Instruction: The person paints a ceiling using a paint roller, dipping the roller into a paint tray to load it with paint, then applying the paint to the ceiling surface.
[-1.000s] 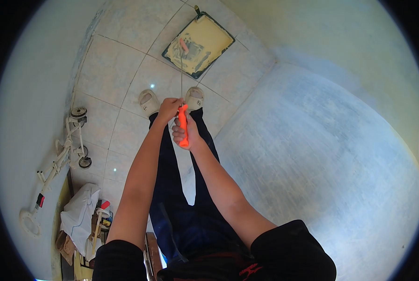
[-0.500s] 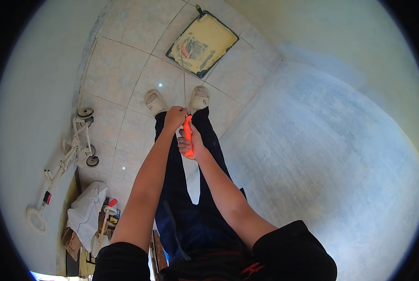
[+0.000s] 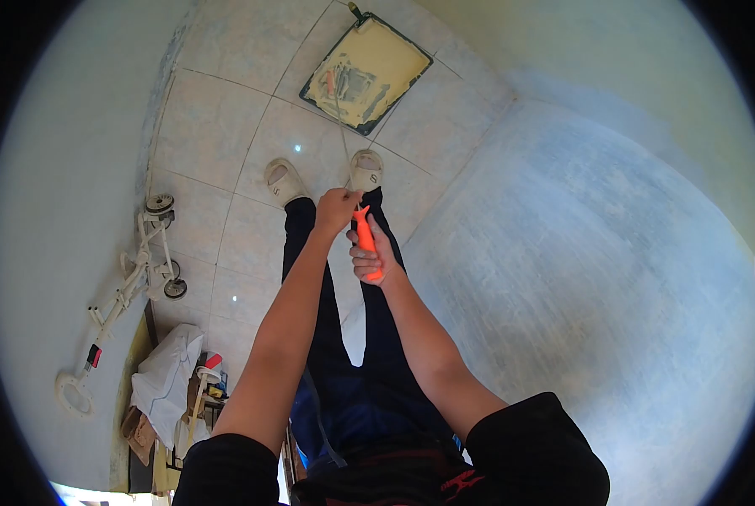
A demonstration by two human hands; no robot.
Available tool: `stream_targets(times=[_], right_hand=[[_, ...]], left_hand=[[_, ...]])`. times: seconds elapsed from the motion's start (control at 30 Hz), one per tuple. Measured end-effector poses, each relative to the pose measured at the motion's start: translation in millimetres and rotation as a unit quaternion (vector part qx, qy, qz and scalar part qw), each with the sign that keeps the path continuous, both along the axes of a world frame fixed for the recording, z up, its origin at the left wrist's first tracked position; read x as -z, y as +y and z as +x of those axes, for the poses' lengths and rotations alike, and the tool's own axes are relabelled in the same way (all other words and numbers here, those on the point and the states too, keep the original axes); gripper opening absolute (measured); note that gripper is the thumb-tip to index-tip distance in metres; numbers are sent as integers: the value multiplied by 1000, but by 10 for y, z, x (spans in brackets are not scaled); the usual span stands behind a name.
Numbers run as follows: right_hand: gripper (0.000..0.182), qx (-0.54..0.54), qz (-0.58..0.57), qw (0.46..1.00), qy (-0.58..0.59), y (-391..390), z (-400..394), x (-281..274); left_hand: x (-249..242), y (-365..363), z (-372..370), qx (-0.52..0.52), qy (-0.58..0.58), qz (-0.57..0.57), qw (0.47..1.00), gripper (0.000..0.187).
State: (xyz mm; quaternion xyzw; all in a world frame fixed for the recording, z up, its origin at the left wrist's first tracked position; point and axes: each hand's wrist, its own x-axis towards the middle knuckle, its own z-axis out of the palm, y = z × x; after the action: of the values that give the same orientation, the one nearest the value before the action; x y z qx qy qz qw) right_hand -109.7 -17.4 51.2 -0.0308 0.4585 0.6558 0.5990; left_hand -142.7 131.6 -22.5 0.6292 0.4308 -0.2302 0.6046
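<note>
An orange handle (image 3: 366, 243) is wrapped by the closed fingers of my right hand (image 3: 377, 255). Just above it, my left hand (image 3: 338, 208) is closed at the top of the handle, around the base of the thin metal rod (image 3: 342, 135). That rod runs up to a small roller (image 3: 330, 82), which lies on the paint tray (image 3: 394, 51). Cream-coloured paint covers much of the tray, with dark patches showing through. A brush (image 3: 355, 11) rests at the tray's top corner.
My slippered feet (image 3: 286, 180) stand on the tiled floor below the tray. At the left are a white wheeled frame (image 3: 133, 282), a white sack (image 3: 166, 375) and assorted items. A bluish-white wall (image 3: 563, 270) rises on the right.
Both hands and the orange handle have shifted right in the view. The rod now slants more, while its roller end stays on the tray.
</note>
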Motion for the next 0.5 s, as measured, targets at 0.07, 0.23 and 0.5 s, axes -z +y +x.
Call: stream_targets(times=[0.07, 0.23, 0.5], right_hand=[[57, 26, -28, 999, -10, -74, 39, 28], [49, -217, -238, 908, -269, -47, 66, -228], [67, -268, -196, 929, -165, -441, 90, 120]], left_hand=[[-16, -101, 110, 16, -3, 104, 994, 47], [46, -165, 236, 58, 41, 65, 995, 46], [199, -532, 152, 54, 36, 64, 996, 51]])
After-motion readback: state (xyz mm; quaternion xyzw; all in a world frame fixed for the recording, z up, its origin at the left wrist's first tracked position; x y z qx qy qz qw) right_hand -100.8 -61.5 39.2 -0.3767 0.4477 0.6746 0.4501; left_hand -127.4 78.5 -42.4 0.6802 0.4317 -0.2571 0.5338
